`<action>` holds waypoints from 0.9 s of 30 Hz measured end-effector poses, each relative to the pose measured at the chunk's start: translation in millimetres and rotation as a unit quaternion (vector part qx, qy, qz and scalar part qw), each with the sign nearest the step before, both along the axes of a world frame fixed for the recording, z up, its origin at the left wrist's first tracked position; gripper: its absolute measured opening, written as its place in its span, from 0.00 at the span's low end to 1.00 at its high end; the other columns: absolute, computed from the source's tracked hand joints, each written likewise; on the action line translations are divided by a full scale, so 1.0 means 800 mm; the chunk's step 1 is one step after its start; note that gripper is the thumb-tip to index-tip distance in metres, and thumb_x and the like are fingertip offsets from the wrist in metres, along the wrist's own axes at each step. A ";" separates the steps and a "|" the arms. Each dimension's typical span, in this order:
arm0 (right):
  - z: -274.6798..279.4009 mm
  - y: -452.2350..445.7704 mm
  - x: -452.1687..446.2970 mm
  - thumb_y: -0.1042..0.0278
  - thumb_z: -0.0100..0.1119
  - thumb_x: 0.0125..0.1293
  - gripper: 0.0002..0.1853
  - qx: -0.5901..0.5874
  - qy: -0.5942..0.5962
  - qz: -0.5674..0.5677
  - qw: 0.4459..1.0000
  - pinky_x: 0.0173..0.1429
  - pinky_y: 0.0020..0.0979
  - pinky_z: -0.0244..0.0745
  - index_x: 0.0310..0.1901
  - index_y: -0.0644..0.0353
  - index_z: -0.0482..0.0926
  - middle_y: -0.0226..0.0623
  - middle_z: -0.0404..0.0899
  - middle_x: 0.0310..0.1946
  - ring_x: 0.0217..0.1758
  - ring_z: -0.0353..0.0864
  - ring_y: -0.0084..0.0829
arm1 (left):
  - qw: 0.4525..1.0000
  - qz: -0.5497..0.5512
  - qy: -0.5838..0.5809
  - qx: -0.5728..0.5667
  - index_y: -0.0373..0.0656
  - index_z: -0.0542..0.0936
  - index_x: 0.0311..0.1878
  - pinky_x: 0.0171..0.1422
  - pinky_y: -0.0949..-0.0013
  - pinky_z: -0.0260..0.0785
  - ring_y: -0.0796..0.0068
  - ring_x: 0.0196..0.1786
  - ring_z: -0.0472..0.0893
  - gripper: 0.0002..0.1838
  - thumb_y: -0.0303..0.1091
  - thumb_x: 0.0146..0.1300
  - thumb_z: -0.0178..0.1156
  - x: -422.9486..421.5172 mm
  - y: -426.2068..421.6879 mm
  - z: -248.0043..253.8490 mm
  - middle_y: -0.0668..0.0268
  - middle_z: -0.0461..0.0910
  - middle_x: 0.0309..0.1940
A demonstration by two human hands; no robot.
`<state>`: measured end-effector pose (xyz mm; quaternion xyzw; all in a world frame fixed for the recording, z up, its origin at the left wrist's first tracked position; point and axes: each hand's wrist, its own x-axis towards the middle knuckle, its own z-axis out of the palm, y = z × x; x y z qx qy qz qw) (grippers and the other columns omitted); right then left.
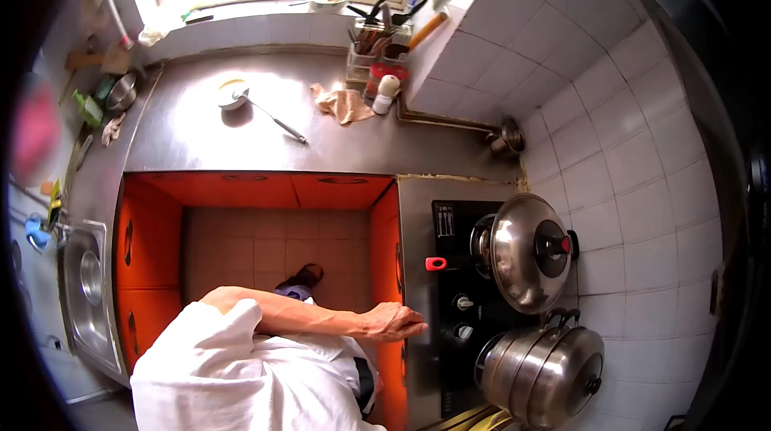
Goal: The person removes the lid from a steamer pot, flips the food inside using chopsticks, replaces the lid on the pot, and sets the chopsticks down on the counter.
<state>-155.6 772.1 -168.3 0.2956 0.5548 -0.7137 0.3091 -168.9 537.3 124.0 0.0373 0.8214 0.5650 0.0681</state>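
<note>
My left hand (393,322) is at the stove's front edge, its bare forearm reaching across from the left out of a white sleeve. Its fingers are curled together, and no object shows in them. Just right of it are two stove knobs (464,316) on the black hob (459,290). On the back burner sits a pan with a domed metal lid (522,254), its red-tipped handle (435,264) pointing left. A steel steamer pot (534,371) occupies the front burner. My right hand is not visible.
Along the back steel counter (321,150) are a bowl (234,94) with a ladle (277,122), a brown cloth (343,104), jars (386,93) and a utensil rack (373,41). At left is a sink (90,286). Orange cabinets (148,238) surround the floor opening.
</note>
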 end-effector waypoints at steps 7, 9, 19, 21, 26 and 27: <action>-0.027 0.075 0.153 0.62 0.60 0.69 0.14 0.081 -0.008 -0.028 0.996 0.46 0.33 0.85 0.47 0.64 0.80 0.44 0.86 0.41 0.39 0.87 0.35 | 0.993 0.052 -0.107 0.029 0.37 0.83 0.44 0.40 0.57 0.74 0.54 0.31 0.82 0.20 0.48 0.73 0.55 -0.003 0.009 0.004 0.49 0.81 0.29; -0.036 0.074 0.165 0.63 0.60 0.69 0.14 0.086 -0.019 -0.052 0.995 0.47 0.31 0.84 0.50 0.64 0.79 0.43 0.86 0.44 0.40 0.87 0.32 | 0.996 0.055 -0.049 0.050 0.35 0.80 0.34 0.32 0.60 0.68 0.64 0.23 0.74 0.18 0.42 0.73 0.56 -0.007 0.006 -0.007 0.52 0.76 0.22; -0.019 0.057 0.202 0.59 0.60 0.67 0.15 0.086 -0.067 -0.144 0.983 0.45 0.33 0.84 0.46 0.63 0.81 0.44 0.86 0.39 0.38 0.87 0.33 | 0.997 -0.037 -0.050 0.052 0.37 0.73 0.24 0.24 0.66 0.59 0.78 0.18 0.66 0.24 0.45 0.74 0.56 -0.020 0.029 0.003 0.65 0.70 0.13; -0.024 0.058 0.209 0.59 0.61 0.66 0.16 0.073 -0.070 -0.162 0.982 0.45 0.33 0.84 0.45 0.64 0.81 0.44 0.86 0.38 0.38 0.87 0.34 | 0.996 -0.047 -0.053 0.049 0.36 0.76 0.26 0.24 0.67 0.60 0.80 0.18 0.66 0.23 0.45 0.74 0.56 -0.020 0.037 0.007 0.66 0.70 0.13; -0.020 0.058 0.223 0.60 0.60 0.67 0.16 0.076 -0.057 -0.191 0.977 0.46 0.31 0.83 0.44 0.66 0.81 0.46 0.86 0.36 0.39 0.87 0.35 | 0.995 -0.077 -0.050 0.040 0.36 0.80 0.30 0.24 0.69 0.61 0.81 0.18 0.67 0.21 0.45 0.74 0.57 -0.020 0.045 0.004 0.67 0.72 0.14; -0.024 0.059 0.225 0.60 0.60 0.67 0.16 0.073 -0.046 -0.197 0.977 0.46 0.31 0.83 0.44 0.67 0.81 0.46 0.86 0.36 0.39 0.87 0.35 | 0.994 -0.080 -0.049 0.048 0.36 0.80 0.31 0.24 0.70 0.61 0.82 0.18 0.68 0.21 0.45 0.74 0.57 -0.019 0.047 0.002 0.68 0.72 0.14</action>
